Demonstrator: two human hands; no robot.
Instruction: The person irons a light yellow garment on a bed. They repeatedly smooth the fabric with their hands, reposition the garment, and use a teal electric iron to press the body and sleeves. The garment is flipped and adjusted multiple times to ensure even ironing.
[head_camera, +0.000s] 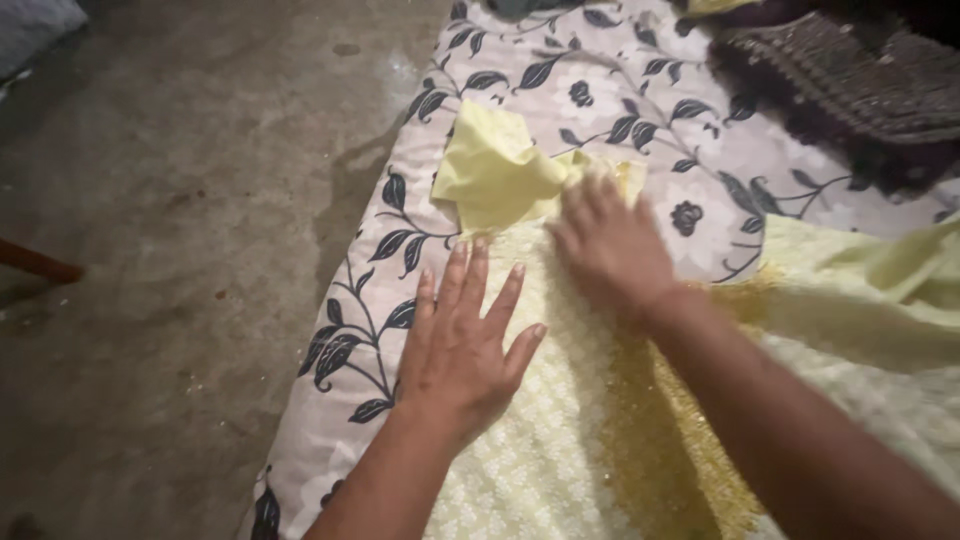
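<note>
You are pressing your left hand (462, 350) flat, fingers spread and its grip open, on the pale yellow embroidered garment (545, 440) lying near the left edge of the floral mattress (620, 90). Your right hand (610, 245) is lying palm-down on the garment's plain yellow lining (495, 175), fingers loosely curved; motion blur is hiding whether its grip is pinching the cloth.
</note>
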